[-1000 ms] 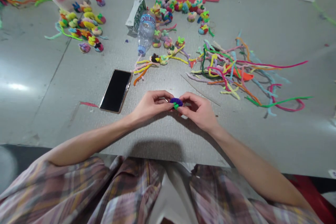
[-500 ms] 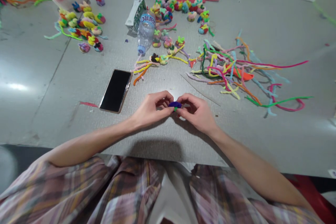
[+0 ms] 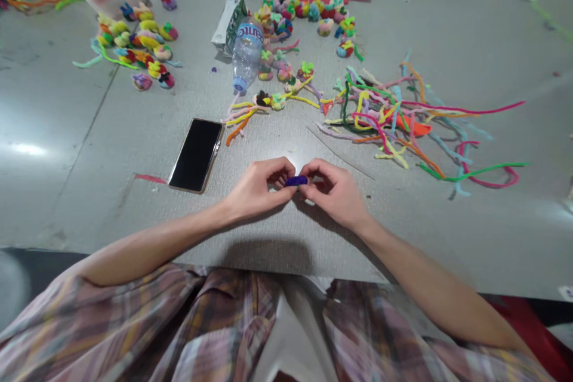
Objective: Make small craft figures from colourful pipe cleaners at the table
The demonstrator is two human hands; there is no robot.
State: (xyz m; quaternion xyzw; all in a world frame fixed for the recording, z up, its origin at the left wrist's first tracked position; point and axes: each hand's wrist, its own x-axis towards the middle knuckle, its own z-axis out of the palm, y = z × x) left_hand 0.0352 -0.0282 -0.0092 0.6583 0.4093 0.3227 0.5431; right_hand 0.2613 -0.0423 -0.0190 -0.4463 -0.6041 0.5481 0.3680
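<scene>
Both hands up front, meeting over the bench (image 3: 470, 239), close to its near edge. Left hand (image 3: 264, 182) and right hand (image 3: 338, 191) share one small purple fuzzy piece (image 3: 295, 181), gripped between thumbs and fingertips, one hand at each end. Fingers curled, palms not touching it. Probably held from both ends because it's small and soft, so a single hand would let it turn or bend. A hint of green shows under the purple; thumbs cover most of that side, so can't tell how the two join.

Thin wire-like strand (image 3: 341, 155) lies just beyond the right hand, touching neither hand. Loose tangle of coloured fuzzy strips (image 3: 389, 119) sits beyond and right of the right hand, spread out, likely so single strips can be picked without crossing the hands.

Phone (image 3: 196, 156) flat, dark screen up, just left of and beyond the left hand; seems set aside to keep the middle free. Clear bottle (image 3: 248, 54) farther beyond the left hand, cap end toward the hands, beside a carton (image 3: 227, 24). Small multicoloured fuzzy pieces stand in two groups: the left group (image 3: 150, 42) far off beyond the left hand, the far group (image 3: 313, 9) straight beyond the hands, past the bottle. Grouped away from the hands, presumably so they don't get knocked or mixed with loose strips.
</scene>
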